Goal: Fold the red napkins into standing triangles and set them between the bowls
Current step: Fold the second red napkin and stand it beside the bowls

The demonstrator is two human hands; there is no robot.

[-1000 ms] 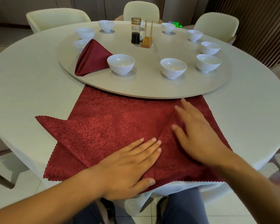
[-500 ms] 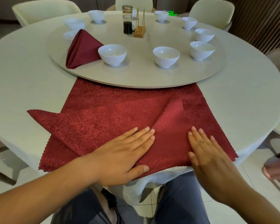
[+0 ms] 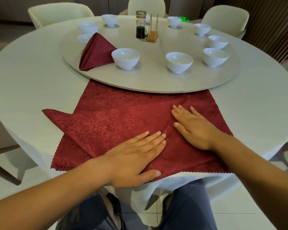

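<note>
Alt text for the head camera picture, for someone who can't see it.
The left hand and right hand press flat on a partly folded red napkin on a round table. Beyond, a turntable carries white bowls and one finished napkin standing between two.

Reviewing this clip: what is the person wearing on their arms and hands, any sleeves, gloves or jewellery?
The left hand and right hand are bare: no gloves, rings, watch or bracelet. No sleeve shows along either arm within the frame. Fingernails are short and unpainted.
</note>
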